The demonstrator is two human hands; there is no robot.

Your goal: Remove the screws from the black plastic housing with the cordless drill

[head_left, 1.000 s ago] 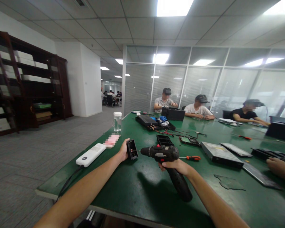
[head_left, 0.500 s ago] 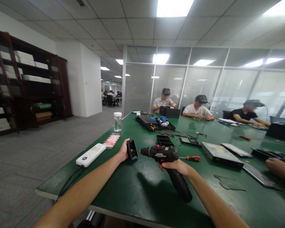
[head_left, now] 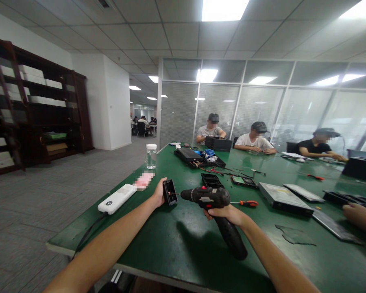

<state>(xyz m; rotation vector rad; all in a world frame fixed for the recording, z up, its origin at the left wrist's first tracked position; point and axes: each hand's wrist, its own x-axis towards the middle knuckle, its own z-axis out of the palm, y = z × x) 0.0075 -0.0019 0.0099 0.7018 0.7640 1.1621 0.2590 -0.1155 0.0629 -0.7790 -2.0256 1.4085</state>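
Note:
Tilted up above the green table [head_left: 146,248], a small black open-sided box [head_left: 171,193] is gripped by my left hand [head_left: 160,193] along its left edge. My right hand [head_left: 227,213] is wrapped round a black cordless drill [head_left: 205,197] with red buttons. The drill's thin bit points left into the box's open side; whether its tip touches a screw is too small to tell. Behind the drill lies another black tray-like part [head_left: 212,180]. An orange-handled screwdriver [head_left: 248,203] rests just right of the drill body.
A white power bank-like device [head_left: 117,198] with a cable and a clear lidded jar [head_left: 151,156] stand on the left. A silver disc drive [head_left: 283,199], a circuit-board unit [head_left: 243,181] and glass-like shard [head_left: 295,235] lie right. A co-worker's hand [head_left: 358,215] is at the right edge; several people sit beyond.
Almost nothing differs: both hands, the drill and the box keep their places. The co-worker at the far right has shifted the arms slightly.

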